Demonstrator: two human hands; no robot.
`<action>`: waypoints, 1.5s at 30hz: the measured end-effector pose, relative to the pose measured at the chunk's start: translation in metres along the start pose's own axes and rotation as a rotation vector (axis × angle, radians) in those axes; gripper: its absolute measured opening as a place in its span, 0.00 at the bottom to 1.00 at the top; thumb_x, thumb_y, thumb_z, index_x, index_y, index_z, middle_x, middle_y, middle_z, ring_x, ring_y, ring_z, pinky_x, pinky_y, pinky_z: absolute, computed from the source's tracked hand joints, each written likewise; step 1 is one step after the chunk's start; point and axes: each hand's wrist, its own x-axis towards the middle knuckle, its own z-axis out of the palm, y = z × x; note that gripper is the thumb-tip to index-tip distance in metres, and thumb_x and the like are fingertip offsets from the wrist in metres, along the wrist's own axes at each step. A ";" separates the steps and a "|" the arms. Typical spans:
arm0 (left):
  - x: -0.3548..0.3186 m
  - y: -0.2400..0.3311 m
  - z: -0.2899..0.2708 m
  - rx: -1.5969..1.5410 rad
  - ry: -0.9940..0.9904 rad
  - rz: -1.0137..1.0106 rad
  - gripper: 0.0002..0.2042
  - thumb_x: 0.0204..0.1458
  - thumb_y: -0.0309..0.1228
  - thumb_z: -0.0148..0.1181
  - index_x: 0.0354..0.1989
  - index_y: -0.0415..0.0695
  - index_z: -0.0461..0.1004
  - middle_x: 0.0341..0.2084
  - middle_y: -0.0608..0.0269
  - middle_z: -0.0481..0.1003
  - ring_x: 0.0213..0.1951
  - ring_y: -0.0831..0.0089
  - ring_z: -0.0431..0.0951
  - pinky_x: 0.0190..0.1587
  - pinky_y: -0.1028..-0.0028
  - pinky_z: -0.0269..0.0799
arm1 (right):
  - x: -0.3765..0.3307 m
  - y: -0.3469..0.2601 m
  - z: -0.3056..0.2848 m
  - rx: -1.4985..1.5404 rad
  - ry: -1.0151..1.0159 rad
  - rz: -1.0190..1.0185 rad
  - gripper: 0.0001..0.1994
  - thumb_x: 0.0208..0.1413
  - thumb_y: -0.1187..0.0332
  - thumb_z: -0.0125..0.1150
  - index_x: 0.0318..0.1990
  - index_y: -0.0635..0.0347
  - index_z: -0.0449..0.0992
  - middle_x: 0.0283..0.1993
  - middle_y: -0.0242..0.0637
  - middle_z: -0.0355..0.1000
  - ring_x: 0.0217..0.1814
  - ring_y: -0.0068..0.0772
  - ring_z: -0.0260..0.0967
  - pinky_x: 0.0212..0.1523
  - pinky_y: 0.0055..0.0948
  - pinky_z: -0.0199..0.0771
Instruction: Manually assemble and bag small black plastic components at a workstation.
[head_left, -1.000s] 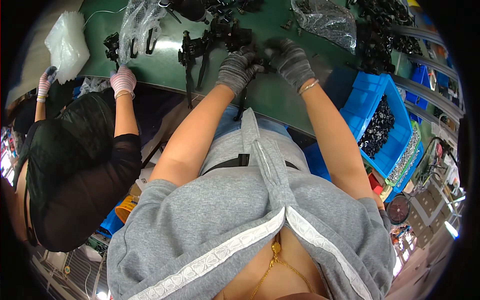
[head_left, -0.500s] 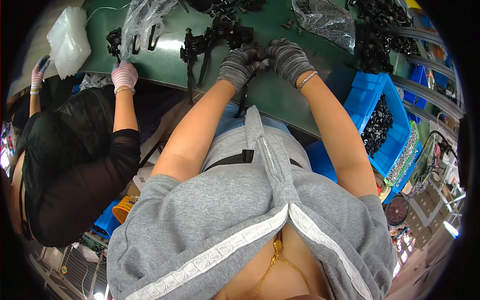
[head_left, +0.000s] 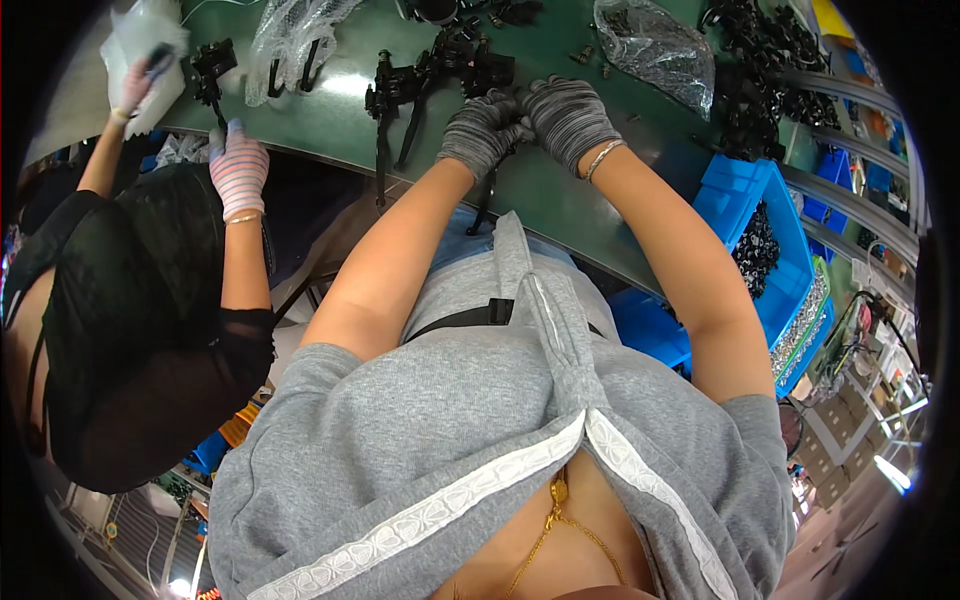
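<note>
Since a second ago both gloved hands have stayed together at the green table (head_left: 560, 190) edge, my left hand (head_left: 482, 130) and right hand (head_left: 568, 115) clamped on a black lever part (head_left: 492, 185), so I'd keep thumbs braced close.

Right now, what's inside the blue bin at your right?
The blue bin holds a heap of small black parts, showing along its left side. The bin's bottom and lower layers are covered by that heap, and its near end is hidden behind the right forearm.
</note>
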 end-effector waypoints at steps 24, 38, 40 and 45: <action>-0.001 0.001 -0.002 -0.319 0.000 0.021 0.14 0.49 0.29 0.65 0.45 0.43 0.78 0.45 0.53 0.77 0.47 0.58 0.76 0.52 0.66 0.70 | 0.011 0.021 0.018 0.034 0.037 -0.249 0.11 0.51 0.64 0.61 0.39 0.58 0.79 0.39 0.45 0.75 0.40 0.44 0.76 0.38 0.41 0.76; 0.002 -0.010 0.009 0.050 0.025 0.014 0.15 0.49 0.28 0.62 0.47 0.41 0.77 0.44 0.49 0.76 0.47 0.55 0.74 0.53 0.63 0.69 | 0.003 -0.001 0.032 0.136 -0.024 -0.026 0.11 0.55 0.66 0.56 0.43 0.59 0.76 0.39 0.44 0.78 0.42 0.47 0.77 0.41 0.43 0.77; 0.004 -0.021 0.015 -0.051 0.120 0.104 0.13 0.51 0.35 0.59 0.44 0.45 0.79 0.40 0.50 0.77 0.44 0.53 0.76 0.48 0.60 0.72 | 0.005 -0.011 0.027 0.134 -0.063 0.002 0.10 0.54 0.68 0.56 0.42 0.60 0.77 0.38 0.44 0.78 0.42 0.48 0.77 0.39 0.43 0.77; 0.003 -0.009 0.004 -0.063 0.044 0.067 0.14 0.48 0.35 0.65 0.43 0.45 0.79 0.40 0.51 0.76 0.45 0.53 0.75 0.50 0.61 0.71 | 0.018 0.006 0.041 0.105 -0.145 -0.007 0.14 0.54 0.69 0.55 0.48 0.60 0.75 0.37 0.45 0.78 0.40 0.49 0.78 0.38 0.42 0.78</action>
